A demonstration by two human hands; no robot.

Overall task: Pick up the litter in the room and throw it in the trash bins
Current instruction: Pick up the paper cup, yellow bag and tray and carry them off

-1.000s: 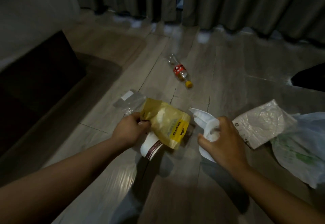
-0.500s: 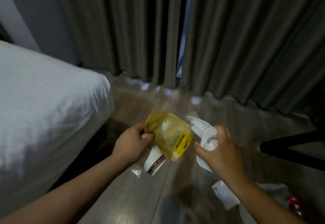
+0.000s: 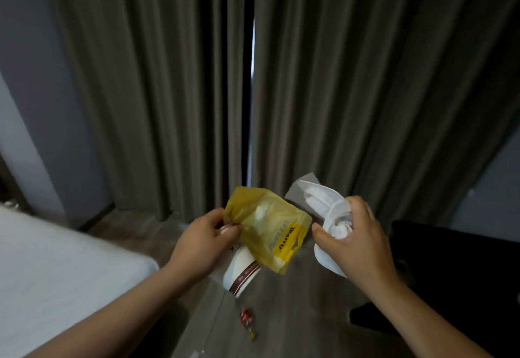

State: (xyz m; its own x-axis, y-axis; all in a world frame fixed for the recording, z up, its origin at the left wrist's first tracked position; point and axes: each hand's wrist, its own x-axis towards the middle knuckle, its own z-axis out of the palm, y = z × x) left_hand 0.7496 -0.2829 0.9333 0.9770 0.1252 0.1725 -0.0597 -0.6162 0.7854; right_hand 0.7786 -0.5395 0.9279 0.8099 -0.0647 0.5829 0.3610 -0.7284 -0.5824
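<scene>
paper cup (image 3: pixel 241 273): top hidden by yellow bag (image 3: pixel 267 225) | floor bottle (image 3: pixel 247 319): blurred, small

Before closed grey curtains (image 3: pixel 351 76), the left hand (image 3: pixel 201 245) gripped a crinkled yellow plastic bag (image 3: pixel 267 227) and a white paper cup with a maroon band (image 3: pixel 240 272), while the right hand (image 3: pixel 357 238) clutched crumpled white paper (image 3: pixel 327 207) above the wooden floor (image 3: pixel 281 315).

Wood floor (image 3: pixel 295 315) with a red-labelled bottle (image 3: pixel 247 319)
</scene>
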